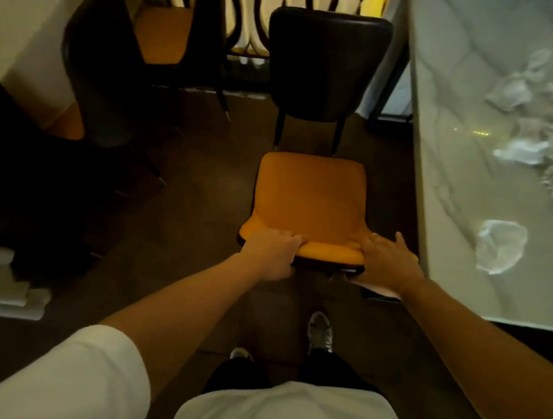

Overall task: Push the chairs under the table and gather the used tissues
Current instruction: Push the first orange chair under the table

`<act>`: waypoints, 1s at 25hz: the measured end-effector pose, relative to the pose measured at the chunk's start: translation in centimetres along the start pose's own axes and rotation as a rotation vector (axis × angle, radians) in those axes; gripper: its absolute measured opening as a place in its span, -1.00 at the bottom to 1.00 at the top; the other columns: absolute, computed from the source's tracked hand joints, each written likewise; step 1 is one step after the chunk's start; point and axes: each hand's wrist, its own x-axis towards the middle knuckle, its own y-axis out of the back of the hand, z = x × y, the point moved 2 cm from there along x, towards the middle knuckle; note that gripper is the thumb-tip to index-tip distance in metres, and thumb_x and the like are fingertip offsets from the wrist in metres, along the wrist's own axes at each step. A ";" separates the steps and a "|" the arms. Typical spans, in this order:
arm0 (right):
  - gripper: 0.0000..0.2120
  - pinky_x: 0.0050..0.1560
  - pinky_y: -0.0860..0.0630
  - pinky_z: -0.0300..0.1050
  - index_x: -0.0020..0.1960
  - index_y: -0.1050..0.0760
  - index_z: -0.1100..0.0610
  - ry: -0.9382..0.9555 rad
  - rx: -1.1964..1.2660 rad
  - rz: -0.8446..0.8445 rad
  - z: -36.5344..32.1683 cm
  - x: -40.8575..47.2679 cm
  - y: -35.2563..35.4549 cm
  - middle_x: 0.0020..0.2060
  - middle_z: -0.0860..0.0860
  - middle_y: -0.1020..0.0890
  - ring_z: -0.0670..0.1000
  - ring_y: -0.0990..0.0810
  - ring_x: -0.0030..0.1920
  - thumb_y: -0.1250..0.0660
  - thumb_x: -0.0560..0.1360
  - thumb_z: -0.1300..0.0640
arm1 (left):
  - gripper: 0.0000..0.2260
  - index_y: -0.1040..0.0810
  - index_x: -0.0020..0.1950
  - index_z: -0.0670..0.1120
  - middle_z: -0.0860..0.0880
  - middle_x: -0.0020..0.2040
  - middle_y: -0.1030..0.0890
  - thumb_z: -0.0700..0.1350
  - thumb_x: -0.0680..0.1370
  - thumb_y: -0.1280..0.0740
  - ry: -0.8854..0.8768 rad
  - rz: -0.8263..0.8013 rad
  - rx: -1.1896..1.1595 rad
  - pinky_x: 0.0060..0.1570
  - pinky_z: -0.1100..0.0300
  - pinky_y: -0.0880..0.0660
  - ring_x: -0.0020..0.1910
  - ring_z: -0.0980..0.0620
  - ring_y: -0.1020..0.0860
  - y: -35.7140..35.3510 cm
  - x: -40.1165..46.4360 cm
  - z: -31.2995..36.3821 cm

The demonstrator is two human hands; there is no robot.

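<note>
- Clearly, both hands were on the near chair (310, 199), which stood in the aisle just left of the marble table (457, 181), not pushed under it.
- What the hands gripped was an orange padded edge; whether that was the top of the backrest or the seat front could not be told for sure.
- The left hand (271, 253) was curled over the orange edge at its left end, fingers wrapped down around the dark underside.
- The right hand (388, 258) lay on the right end of the same edge with fingers spread flat across the orange padding and the thumb pointing toward the table.
- Several crumpled used tissues (500, 247) lay scattered on the marble table top, the nearest one close to the right hand but apart from it, the others farther up the table.
- A second chair (326, 66) with a black back stood beyond the first, also beside the table.
- On the left, another chair (160, 34) with an orange seat was tucked against a pale table (20, 28).
- Two shoes (319, 331) showed on the dark floor below the arms.
</note>
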 end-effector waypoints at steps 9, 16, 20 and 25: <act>-0.40 -0.02 -0.59 -0.08 0.29 -0.48 -0.18 -0.023 0.058 0.031 -0.1 -0.4 -0.4 0.02 -0.13 -0.67 -0.10 -0.61 -0.05 -0.38 0.35 -0.42 | -0.46 -0.36 0.49 0.04 -0.02 0.08 -0.60 0.11 0.56 -0.41 -0.008 0.019 0.011 -0.14 0.00 -0.60 -0.06 -0.04 -0.58 -0.3 0.3 -0.4; -0.44 -0.06 -0.61 -0.05 0.20 -0.52 -0.17 -0.076 0.109 0.037 -1.1 -0.8 -1.0 -0.04 -0.12 -0.67 -0.09 -0.62 -0.08 -0.33 0.33 -0.47 | -0.41 -0.27 0.56 0.04 -0.04 0.09 -0.60 0.08 0.59 -0.39 -0.067 -0.015 0.024 -0.14 -0.07 -0.61 -0.05 -0.07 -0.58 -0.4 -0.1 -1.3; -0.47 -0.06 -0.61 -0.05 0.18 -0.52 -0.18 -0.175 0.153 0.055 -3.7 -2.5 -1.9 -0.06 -0.14 -0.67 -0.10 -0.61 -0.10 -0.34 0.34 -0.45 | -0.42 -0.26 0.56 0.02 -0.04 0.22 -0.57 0.09 0.60 -0.38 -0.149 -0.068 0.026 0.01 -0.08 -0.60 0.08 -0.09 -0.57 -0.6 -0.7 -2.6; -0.55 -0.07 -0.60 -0.04 0.13 -0.54 -0.21 -0.324 0.241 0.109 -9.2 -5.1 -3.7 -0.10 -0.15 -0.64 -0.09 -0.59 -0.12 -0.42 0.35 -0.40 | -0.58 -0.43 0.40 -0.03 -0.02 0.05 -0.59 0.10 0.60 -0.37 -0.378 -0.054 0.103 -0.07 -0.03 -0.59 -0.07 -0.03 -0.58 -0.6 -2.2 -5.5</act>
